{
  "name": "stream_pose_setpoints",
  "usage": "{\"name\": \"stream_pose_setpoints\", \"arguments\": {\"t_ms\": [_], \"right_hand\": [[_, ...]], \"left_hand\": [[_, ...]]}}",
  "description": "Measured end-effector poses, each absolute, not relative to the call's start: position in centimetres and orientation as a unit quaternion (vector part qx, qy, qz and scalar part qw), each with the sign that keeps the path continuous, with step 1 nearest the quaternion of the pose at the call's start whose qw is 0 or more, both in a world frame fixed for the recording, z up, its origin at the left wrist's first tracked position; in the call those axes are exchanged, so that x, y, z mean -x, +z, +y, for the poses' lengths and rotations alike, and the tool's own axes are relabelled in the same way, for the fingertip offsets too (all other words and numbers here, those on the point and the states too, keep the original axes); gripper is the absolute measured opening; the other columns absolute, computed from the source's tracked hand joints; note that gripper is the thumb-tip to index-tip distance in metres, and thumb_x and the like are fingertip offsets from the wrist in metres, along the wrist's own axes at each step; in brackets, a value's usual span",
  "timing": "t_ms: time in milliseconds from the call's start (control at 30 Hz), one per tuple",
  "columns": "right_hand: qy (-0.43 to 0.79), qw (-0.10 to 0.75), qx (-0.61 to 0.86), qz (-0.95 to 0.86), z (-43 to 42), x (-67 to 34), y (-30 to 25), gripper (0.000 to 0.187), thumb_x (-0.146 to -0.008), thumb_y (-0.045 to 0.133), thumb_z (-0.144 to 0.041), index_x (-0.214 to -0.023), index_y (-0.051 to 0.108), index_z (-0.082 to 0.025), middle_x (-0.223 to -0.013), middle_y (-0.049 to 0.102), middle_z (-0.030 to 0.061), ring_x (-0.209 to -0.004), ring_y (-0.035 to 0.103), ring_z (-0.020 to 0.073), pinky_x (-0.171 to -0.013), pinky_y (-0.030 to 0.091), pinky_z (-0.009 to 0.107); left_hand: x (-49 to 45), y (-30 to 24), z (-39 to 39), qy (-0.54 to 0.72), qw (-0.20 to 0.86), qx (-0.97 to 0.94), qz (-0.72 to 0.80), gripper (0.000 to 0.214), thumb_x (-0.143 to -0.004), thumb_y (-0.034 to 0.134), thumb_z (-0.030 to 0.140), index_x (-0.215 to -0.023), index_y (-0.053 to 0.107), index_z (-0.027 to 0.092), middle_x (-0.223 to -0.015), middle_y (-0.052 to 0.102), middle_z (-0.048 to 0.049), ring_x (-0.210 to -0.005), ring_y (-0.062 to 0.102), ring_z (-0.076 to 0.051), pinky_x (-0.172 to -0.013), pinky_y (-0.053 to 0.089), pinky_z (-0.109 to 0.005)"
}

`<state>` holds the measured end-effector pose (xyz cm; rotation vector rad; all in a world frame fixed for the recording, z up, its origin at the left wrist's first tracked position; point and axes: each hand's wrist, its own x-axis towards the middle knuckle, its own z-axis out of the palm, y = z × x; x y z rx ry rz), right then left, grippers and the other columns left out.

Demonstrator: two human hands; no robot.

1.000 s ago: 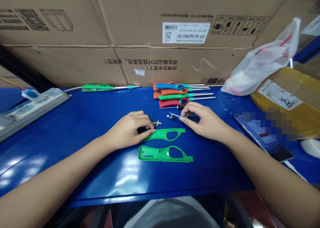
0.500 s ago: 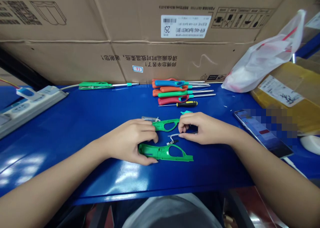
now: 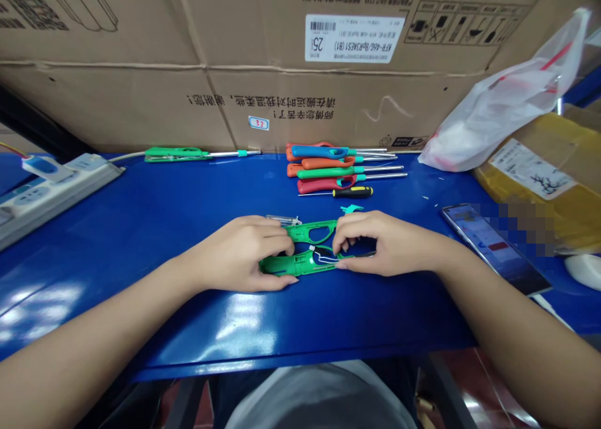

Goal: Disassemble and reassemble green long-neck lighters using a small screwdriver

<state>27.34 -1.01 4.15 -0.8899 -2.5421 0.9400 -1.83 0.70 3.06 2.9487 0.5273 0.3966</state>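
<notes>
My left hand (image 3: 244,253) is closed on the left end of a green lighter casing half (image 3: 293,266), hollow side up. Its fingers also reach the second green casing half (image 3: 300,233), which lies just behind. With fingertips pinched, my right hand (image 3: 385,242) holds a small part with white wires (image 3: 323,257) and a black piece over the right portion of the nearer half. My fingers cover some of that part. A clear tube (image 3: 282,220) lies behind my left hand, and a small turquoise piece (image 3: 351,209) lies behind my right.
Several assembled lighters (image 3: 323,172) and a black-and-yellow screwdriver (image 3: 353,192) lie near the cardboard box (image 3: 154,103). Another green lighter (image 3: 176,155) is at back left, beyond a power strip (image 3: 70,191). A phone (image 3: 493,247) and a plastic bag (image 3: 498,116) are at right.
My left hand has drawn the nearer casing half back, close to the other half. My right hand has brought the wired part over it, and the wires now lie differently.
</notes>
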Motion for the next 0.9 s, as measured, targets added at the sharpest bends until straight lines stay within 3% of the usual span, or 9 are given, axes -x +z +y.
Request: {"name": "stream_pose_setpoints", "arguments": {"t_ms": [100,267,367,767,900], "right_hand": [[0.323,0.132,0.341,-0.873,-1.0,-28.0,4.8,0.008,-0.092,0.068,-0.028,-0.092,0.069,-0.02,-0.093,0.069,0.0024,-0.084,0.062,0.0148,-0.078,0.05,0.029],[0.327,0.011,0.39,-0.861,-0.8,-29.7,5.7,0.016,-0.088,0.071,-0.036,-0.092,0.069,-0.02,-0.094,0.068,0.0014,-0.082,0.059,0.0149,-0.072,0.046,0.028],[0.328,-0.015,0.4,-0.856,-0.6,-30.2,5.6,0.012,-0.091,0.067,-0.032,-0.091,0.068,-0.02,-0.092,0.068,0.001,-0.081,0.059,0.0147,-0.072,0.045,0.028],[0.356,0.134,0.378,-0.844,-1.2,-29.1,6.1,0.017,-0.091,0.07,-0.036,-0.093,0.066,-0.02,-0.093,0.07,0.0006,-0.083,0.062,0.0139,-0.077,0.049,0.027],[0.363,0.105,0.366,-0.85,-1.1,-28.5,5.4,0.015,-0.09,0.072,-0.033,-0.09,0.066,-0.019,-0.089,0.067,-0.0004,-0.08,0.06,0.0128,-0.075,0.049,0.026]], "left_hand": [[2.0,3.3,0.7,0.12,0.055,-0.976,0.175,0.027,-0.093,0.067,0.047,-0.09,0.068,0.02,-0.078,0.069,-0.001,-0.073,0.063,-0.019,-0.071,0.045,-0.031],[2.3,3.7,0.7,0.106,0.053,-0.977,0.179,0.025,-0.091,0.069,0.045,-0.09,0.069,0.02,-0.077,0.068,-0.0009,-0.073,0.063,-0.019,-0.069,0.044,-0.032],[2.4,3.7,0.7,0.104,0.062,-0.975,0.184,0.024,-0.091,0.069,0.043,-0.091,0.07,0.019,-0.079,0.069,-0.001,-0.074,0.064,-0.019,-0.07,0.045,-0.032],[2.2,3.4,0.9,0.113,0.095,-0.971,0.188,0.024,-0.091,0.07,0.042,-0.092,0.068,0.019,-0.081,0.068,-0.0011,-0.075,0.064,-0.019,-0.071,0.045,-0.029],[2.2,3.5,0.8,0.112,0.099,-0.971,0.188,0.024,-0.091,0.07,0.042,-0.095,0.069,0.019,-0.082,0.069,-0.0014,-0.074,0.064,-0.018,-0.07,0.044,-0.029]]}}
